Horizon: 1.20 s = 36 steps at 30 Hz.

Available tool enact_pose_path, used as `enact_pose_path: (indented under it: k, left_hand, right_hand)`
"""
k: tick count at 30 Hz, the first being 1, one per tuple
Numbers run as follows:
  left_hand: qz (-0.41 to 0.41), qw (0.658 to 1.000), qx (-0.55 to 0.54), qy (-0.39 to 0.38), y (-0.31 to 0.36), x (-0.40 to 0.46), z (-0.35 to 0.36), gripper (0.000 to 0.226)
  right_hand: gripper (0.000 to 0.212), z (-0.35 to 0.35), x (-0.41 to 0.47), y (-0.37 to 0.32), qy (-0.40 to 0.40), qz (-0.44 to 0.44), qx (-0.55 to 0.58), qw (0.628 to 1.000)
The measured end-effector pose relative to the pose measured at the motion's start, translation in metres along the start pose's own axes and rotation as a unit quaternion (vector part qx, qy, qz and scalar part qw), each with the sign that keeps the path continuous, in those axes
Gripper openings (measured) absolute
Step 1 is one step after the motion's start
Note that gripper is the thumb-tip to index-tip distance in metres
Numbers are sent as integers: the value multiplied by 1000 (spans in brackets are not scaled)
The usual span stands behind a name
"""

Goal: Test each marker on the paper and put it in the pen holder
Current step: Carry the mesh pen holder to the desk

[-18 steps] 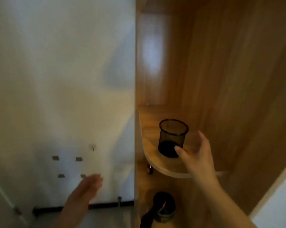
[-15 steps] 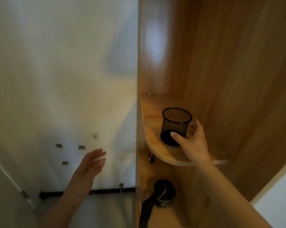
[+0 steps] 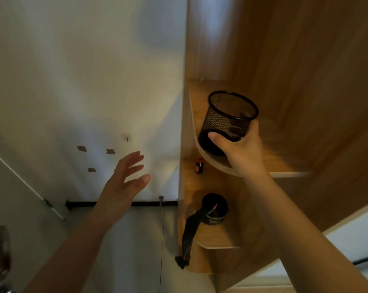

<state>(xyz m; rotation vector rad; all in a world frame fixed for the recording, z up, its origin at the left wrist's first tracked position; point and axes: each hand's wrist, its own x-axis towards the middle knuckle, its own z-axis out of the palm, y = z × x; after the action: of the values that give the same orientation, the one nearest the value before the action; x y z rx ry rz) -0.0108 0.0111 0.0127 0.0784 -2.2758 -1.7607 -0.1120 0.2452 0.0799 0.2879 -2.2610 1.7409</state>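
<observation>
Black wire mesh forms the pen holder [image 3: 229,121], which sits tilted at the rounded front edge of the upper wooden shelf [image 3: 261,163], its open mouth leaning away toward the cabinet's back panel. The right hand [image 3: 240,149] grips it low on the wall, thumb across the near side and fingers wrapped round the far side. The left hand [image 3: 126,182] hangs in the air before the white wall [image 3: 73,81], fingers spread apart and straight, holding nothing. On the shelf below stand a small dark bottle [image 3: 199,165] with an orange label and a black round tin [image 3: 215,208]; a dark strap [image 3: 188,235] droops from the tin over the shelf edge.
</observation>
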Motion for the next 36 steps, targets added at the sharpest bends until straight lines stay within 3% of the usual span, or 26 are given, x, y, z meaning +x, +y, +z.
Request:
enact_pose_path:
  k: [5, 10, 13, 16, 19, 23, 27, 36]
  left_hand:
    - [4, 1000, 3, 5, -19, -32, -3, 51]
    - [-73, 996, 2, 45, -61, -91, 4, 46]
    - [-141, 985, -21, 100, -87, -140, 16, 46]
    - [-209, 961, -21, 178, -107, -196, 32, 46]
    - [-277, 922, -38, 267, -122, -262, 51, 43]
    - [-363, 850, -44, 378, -127, -361, 75, 43]
    - [-414, 753, -69, 507, -109, -467, 102, 40]
    - [-369, 438, -174, 801, -52, -668, 210, 39]
  right_hand:
    - [66, 23, -64, 10, -104, -9, 56, 993]
    - [81, 43, -117, 84, -203, 90, 55, 974]
    - [73, 50, -153, 131, -265, 124, 23, 956]
    - [86, 54, -183, 169, -346, 158, -17, 925]
    - [89, 59, -209, 194, -461, 185, -54, 866]
    - [89, 73, -254, 202, -578, 175, -92, 792]
    - [75, 97, -315, 185, -694, 105, -124, 701]
    - [65, 135, -510, 111, -866, -82, -139, 474]
